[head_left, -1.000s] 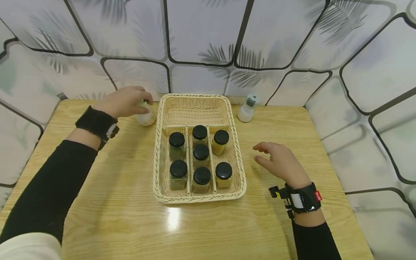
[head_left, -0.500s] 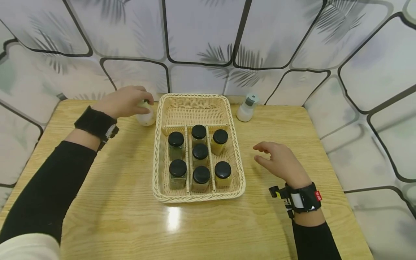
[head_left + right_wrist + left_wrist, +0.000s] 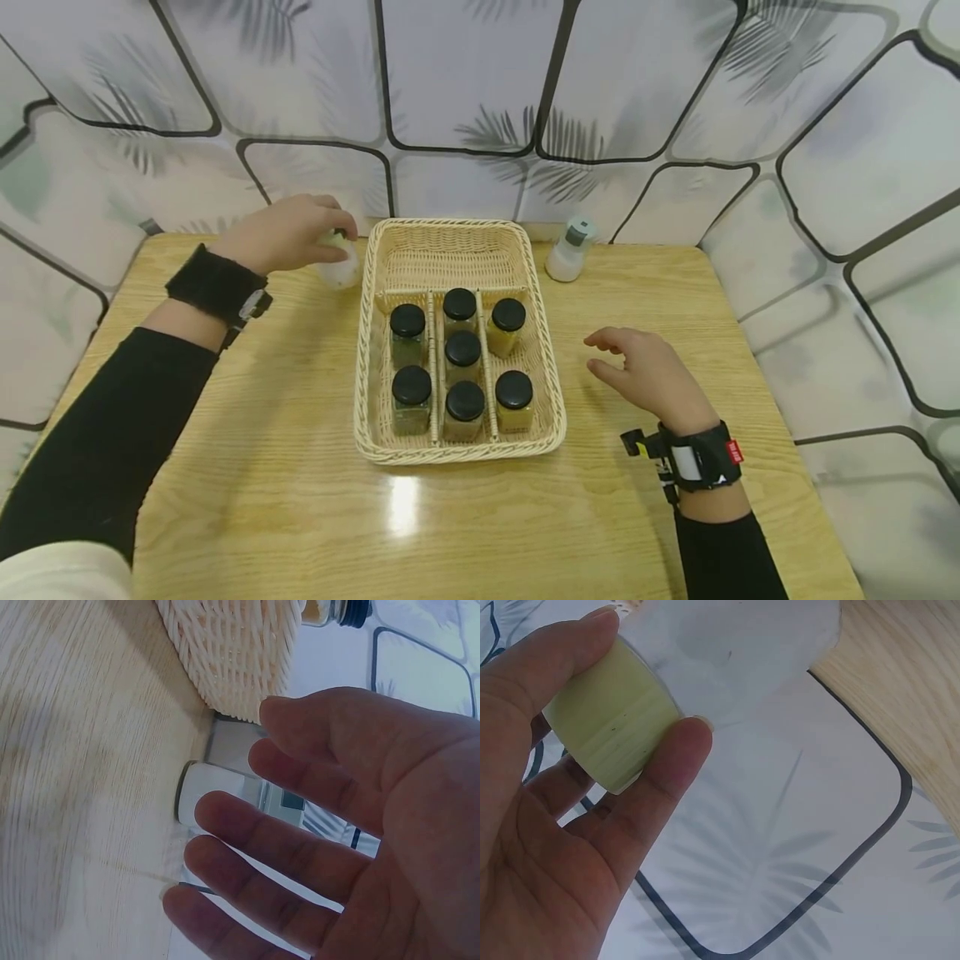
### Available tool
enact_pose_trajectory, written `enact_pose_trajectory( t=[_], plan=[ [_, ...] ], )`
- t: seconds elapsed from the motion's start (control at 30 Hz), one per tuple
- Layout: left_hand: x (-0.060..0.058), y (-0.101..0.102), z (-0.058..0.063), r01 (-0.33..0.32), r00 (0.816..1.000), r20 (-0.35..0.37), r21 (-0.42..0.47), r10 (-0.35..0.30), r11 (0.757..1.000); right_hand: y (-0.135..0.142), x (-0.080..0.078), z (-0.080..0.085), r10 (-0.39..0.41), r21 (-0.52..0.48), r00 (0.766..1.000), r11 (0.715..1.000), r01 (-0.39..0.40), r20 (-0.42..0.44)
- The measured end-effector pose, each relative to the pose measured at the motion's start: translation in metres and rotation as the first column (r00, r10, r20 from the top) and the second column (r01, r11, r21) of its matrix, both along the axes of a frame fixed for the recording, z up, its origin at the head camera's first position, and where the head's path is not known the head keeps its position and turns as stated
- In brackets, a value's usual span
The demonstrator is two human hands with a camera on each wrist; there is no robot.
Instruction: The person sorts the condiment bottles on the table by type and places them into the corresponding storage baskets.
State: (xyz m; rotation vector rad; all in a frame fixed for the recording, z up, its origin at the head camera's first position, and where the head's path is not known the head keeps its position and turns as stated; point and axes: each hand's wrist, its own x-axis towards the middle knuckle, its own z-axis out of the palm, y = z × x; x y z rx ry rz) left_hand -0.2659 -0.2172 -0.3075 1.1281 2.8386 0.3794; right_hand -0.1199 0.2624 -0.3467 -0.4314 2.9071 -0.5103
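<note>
At the back left of the table, my left hand (image 3: 288,233) grips a white bottle (image 3: 341,268) by its top. The left wrist view shows a pale yellow-green cap (image 3: 615,716) between thumb and fingers, with the bottle's cloudy white body (image 3: 742,645) beyond. To the right of the wicker basket (image 3: 557,400), my right hand (image 3: 654,371) hovers with relaxed, parted fingers and holds nothing. Several black-lidded glass jars (image 3: 462,350) stand in the basket's divided front compartments. Behind the right hand stands a white bottle with a pale cap (image 3: 567,254), seen past the fingers in the right wrist view.
The basket's wide back compartment (image 3: 453,262) has a bare woven floor. Patterned padded fabric (image 3: 465,75) rises behind the wooden table (image 3: 300,500) and along its right side (image 3: 862,333).
My left wrist has shifted slightly left, still gripping the bottle at nearly the same spot. The right hand has stayed where it was.
</note>
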Motion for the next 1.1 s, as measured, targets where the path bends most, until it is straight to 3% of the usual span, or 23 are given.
enact_pose_trajectory(
  t=[0.17, 0.53, 0.77, 1.1],
  plan=[
    [0.004, 0.004, 0.006, 0.013, 1.000, -0.014, 0.011, -0.013, 1.000, 0.002, 0.003, 0.001, -0.002, -0.013, 1.000, 1.000, 0.003, 0.007],
    [0.008, 0.008, 0.023, 0.063, 0.991, -0.118, 0.019, -0.060, 0.998, 0.006, 0.007, 0.002, -0.002, -0.019, 1.000, 1.000, 0.002, 0.004],
    [0.009, 0.014, 0.033, 0.074, 0.989, -0.130, 0.031, -0.069, 0.997, 0.008, 0.009, 0.004, -0.013, -0.017, 1.000, 1.000, 0.013, -0.007],
    [0.009, 0.033, 0.033, 0.111, 0.981, -0.165, 0.070, -0.098, 0.991, 0.010, 0.014, 0.005, -0.019, -0.031, 1.000, 0.999, 0.019, -0.005]
  ],
)
